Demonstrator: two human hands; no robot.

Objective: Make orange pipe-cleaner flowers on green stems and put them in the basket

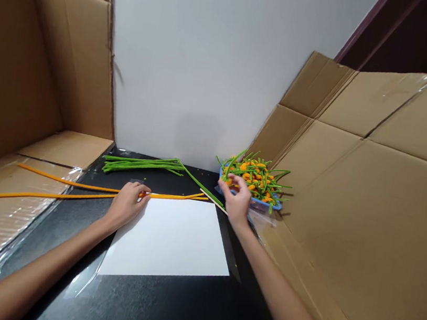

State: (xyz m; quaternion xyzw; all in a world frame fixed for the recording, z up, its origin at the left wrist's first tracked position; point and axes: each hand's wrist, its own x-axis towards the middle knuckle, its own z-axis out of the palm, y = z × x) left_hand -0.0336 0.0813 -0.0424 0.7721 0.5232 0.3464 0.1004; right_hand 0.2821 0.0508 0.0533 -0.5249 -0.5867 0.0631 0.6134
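Fingers of the left hand (128,202) close around two orange stems (37,196), left of center frame; the right hand (237,201) pinches one green-stemmed orange piece (226,180), right of center, beside one heaped blue basket (259,205). One white sheet (170,239) lies lower center, one green bundle (137,164) center left.

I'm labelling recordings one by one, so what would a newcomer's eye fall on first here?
Probably the bright white sheet on the black table, between the person's forearms. Next, the blue basket beyond it to the right, heaped with green-and-orange pieces, with the right hand in front. Then the long orange strips, lying along the sheet's far edge and stretching left past the left hand.
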